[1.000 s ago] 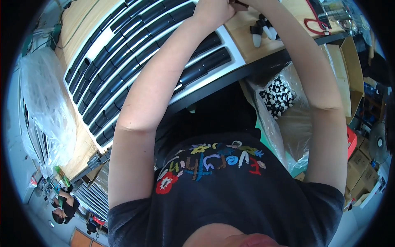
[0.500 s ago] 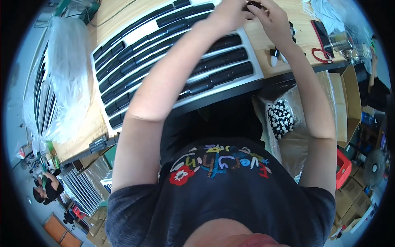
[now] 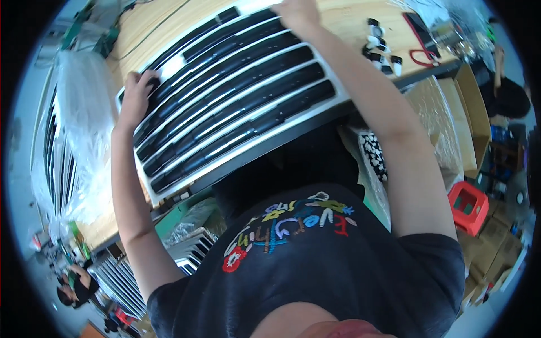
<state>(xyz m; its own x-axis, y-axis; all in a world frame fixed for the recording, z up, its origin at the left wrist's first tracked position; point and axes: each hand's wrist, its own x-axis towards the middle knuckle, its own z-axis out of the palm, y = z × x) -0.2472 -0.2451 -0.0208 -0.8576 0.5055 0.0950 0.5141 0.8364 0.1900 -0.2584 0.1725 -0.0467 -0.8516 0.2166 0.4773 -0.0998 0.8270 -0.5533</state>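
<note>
A white tray lies on the table at a slant, holding long rows of glossy black cylindrical pieces. White bare strips show in the far rows. My left hand is at the tray's far left corner, fingers curled over the edge against a black piece at the end of a row. On the opposite side, my right hand closes on the tray's far right corner; its fingertips are partly hidden by the top of the picture.
Small black-and-white parts lie loose right of the tray, near a dark phone and a red loop. Clear plastic covers stacked trays on the left. Below the table edge are a bag of black-and-white pieces and a red stool.
My hands have parted from the small dark piece they held together at the far right. The left has swung to the tray's left corner, the right to its far right corner.
</note>
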